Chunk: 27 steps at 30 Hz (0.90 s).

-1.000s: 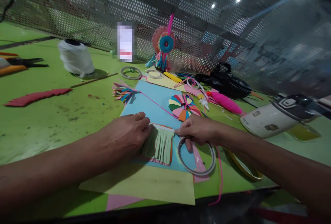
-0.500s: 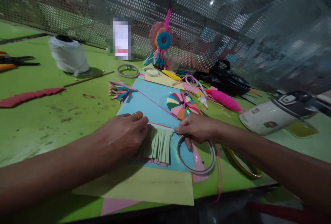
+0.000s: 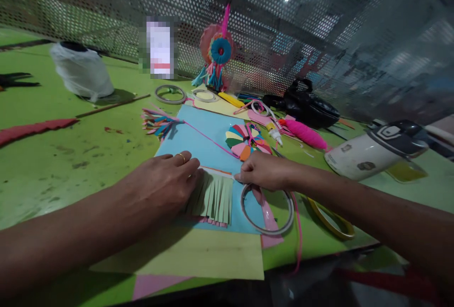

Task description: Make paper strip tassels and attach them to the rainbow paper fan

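A pale green fringed paper strip (image 3: 215, 196) lies on a light blue sheet (image 3: 198, 132), with pink fringe showing under its lower edge and a white band along its top. My left hand (image 3: 172, 179) presses on the strip's left end, fingers curled together and a ring on one of them. At the band's right end my right hand (image 3: 260, 170) is closed in a pinch; whatever is between its fingertips is too small to make out. A tape roll (image 3: 291, 219) hangs or rests just below my right hand. Beyond it lies a multicoloured paper rosette (image 3: 244, 141), joined by pink yarn to a tassel (image 3: 159, 122).
A white thread spool (image 3: 83, 73) and a stick (image 3: 113, 106) are at the left. Behind are a blurred phone (image 3: 160, 49), a hanging paper ornament (image 3: 220, 51) and a black bag (image 3: 308, 106). At the right lie pink yarn (image 3: 305, 134), a bottle (image 3: 372, 151) and yellow tape (image 3: 331, 222).
The whole view has shifted slightly, so things sit a little further left and higher. Both hands keep nearly the same places on the strip.
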Available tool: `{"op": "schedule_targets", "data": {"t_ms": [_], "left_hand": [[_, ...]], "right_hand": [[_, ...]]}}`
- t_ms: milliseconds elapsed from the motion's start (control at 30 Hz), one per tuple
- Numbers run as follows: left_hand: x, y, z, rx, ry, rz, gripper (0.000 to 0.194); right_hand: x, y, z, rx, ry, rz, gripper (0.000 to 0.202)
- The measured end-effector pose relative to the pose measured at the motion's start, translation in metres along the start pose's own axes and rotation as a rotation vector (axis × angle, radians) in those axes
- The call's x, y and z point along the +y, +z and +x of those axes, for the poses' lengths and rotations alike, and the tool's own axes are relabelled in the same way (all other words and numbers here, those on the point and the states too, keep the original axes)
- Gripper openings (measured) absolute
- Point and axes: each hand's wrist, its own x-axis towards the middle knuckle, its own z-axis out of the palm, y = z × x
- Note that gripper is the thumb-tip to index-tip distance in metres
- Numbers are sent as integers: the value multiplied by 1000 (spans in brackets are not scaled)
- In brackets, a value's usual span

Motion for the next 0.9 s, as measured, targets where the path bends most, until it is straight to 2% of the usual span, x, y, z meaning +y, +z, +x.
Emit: {"op": "schedule_targets", "data": {"t_ms": [300, 500, 733, 900], "left_hand": [[0, -4, 2, 23, 11, 16, 10], [0, -3, 2, 36, 5, 9, 12], [-4, -3, -1, 64, 15, -56, 16], [-5, -3, -1, 46, 41, -50, 13]], "right_hand": [[5, -2, 5, -33, -26, -51, 37], [-3, -1, 3, 50, -28, -166, 37], [8, -1, 2, -63, -53, 33, 38], [5, -8, -2, 14, -55, -16, 31]]}}
